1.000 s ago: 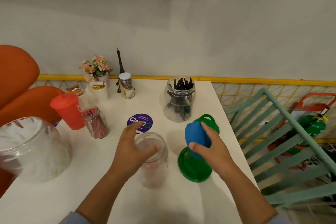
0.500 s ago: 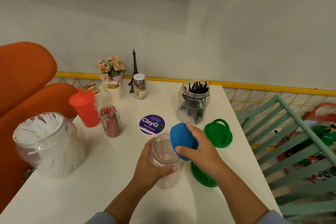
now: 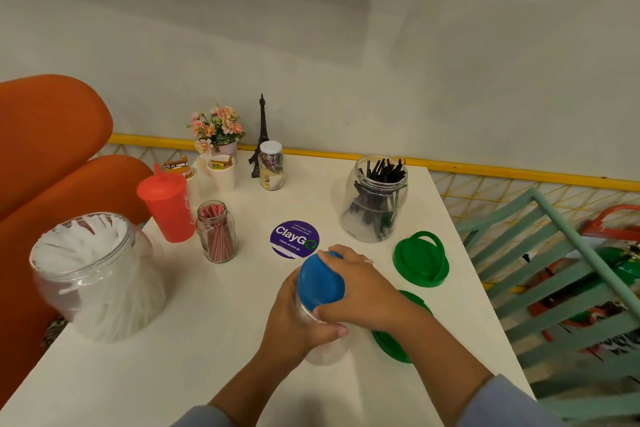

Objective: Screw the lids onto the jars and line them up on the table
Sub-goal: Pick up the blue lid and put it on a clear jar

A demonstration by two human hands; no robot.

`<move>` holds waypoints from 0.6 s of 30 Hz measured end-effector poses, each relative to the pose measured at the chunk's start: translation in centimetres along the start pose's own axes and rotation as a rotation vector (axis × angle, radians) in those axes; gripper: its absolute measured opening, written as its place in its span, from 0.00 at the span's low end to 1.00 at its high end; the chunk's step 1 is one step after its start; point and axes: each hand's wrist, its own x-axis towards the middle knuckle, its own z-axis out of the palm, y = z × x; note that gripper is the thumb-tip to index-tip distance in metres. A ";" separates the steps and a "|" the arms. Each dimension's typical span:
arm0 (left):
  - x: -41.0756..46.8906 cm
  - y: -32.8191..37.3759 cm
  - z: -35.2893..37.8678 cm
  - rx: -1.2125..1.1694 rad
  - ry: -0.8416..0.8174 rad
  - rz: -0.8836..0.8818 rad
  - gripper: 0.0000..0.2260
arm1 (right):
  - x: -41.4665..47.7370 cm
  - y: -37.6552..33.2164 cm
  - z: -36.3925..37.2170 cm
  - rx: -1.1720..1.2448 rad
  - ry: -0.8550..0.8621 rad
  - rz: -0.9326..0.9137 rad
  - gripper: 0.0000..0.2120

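My left hand (image 3: pixel 298 319) grips a clear plastic jar (image 3: pixel 323 350) near the table's front. My right hand (image 3: pixel 360 288) presses a blue lid (image 3: pixel 318 282) down on the jar's mouth. Two green lids lie to the right: one with a handle (image 3: pixel 420 260), the other (image 3: pixel 394 340) partly hidden under my right forearm. An open jar of black sticks (image 3: pixel 375 199) stands behind them. A big open jar of white sticks (image 3: pixel 93 274) sits at the left. A small open jar of red sticks (image 3: pixel 217 231) is left of centre.
A red lidded cup (image 3: pixel 168 206), paper cups (image 3: pixel 221 172), a flower pot (image 3: pixel 216 130), a small tower figure (image 3: pixel 259 135) and a white-capped jar (image 3: pixel 272 166) stand at the back. A purple sticker (image 3: pixel 294 239) marks the white table (image 3: pixel 173 357). Orange chair left, green chair (image 3: pixel 554 270) right.
My right hand brought the blue lid leftward from above the green lids onto the jar's mouth. My left hand closed around the jar. The view shifted left.
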 end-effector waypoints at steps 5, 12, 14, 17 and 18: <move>0.5 -0.9 -0.1 0.047 -0.019 0.003 0.42 | 0.3 0.0 -0.5 -0.036 -0.059 -0.020 0.42; 1.0 -1.3 -0.2 0.190 -0.055 0.043 0.41 | 0.5 -0.2 -1.4 -0.095 -0.148 -0.065 0.43; 1.2 -1.2 -0.1 0.271 -0.062 0.034 0.42 | 0.6 -0.2 -1.6 -0.116 -0.182 -0.082 0.43; 1.5 -1.2 -0.2 0.358 -0.082 0.017 0.44 | 0.7 -0.2 -1.8 -0.155 -0.218 -0.114 0.44; 1.5 -1.2 -0.2 0.366 -0.084 0.021 0.43 | 0.8 -0.2 -1.8 -0.154 -0.219 -0.120 0.43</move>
